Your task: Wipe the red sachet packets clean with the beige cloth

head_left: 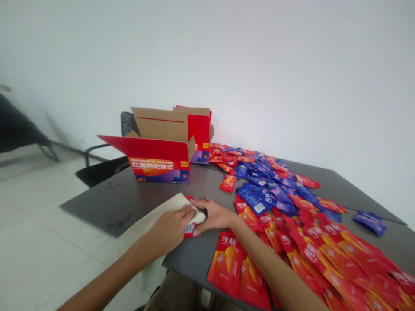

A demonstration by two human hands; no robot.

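A red pouch (pixel 188 232) with a white barcode label lies on the dark table, mostly covered by my hands and a cloth. My left hand (pixel 173 228) is closed on the whitish cloth (pixel 152 219) and presses it against the pouch. The cloth trails left and hangs over the table's front edge. My right hand (pixel 214 214) curves round the pouch's right side, thumb near, fingers at the far edge. Close to my right forearm lie red-and-orange pouches (pixel 227 263), spread flat and overlapping.
An open red-and-blue carton (pixel 158 170) stands behind my hands, with a second open carton (pixel 200 138) beyond it. A heap of blue and red pouches (pixel 269 185) covers the table's right half. One blue pouch (pixel 370 222) lies apart at the right. A black chair (pixel 100 170) stands behind the table.
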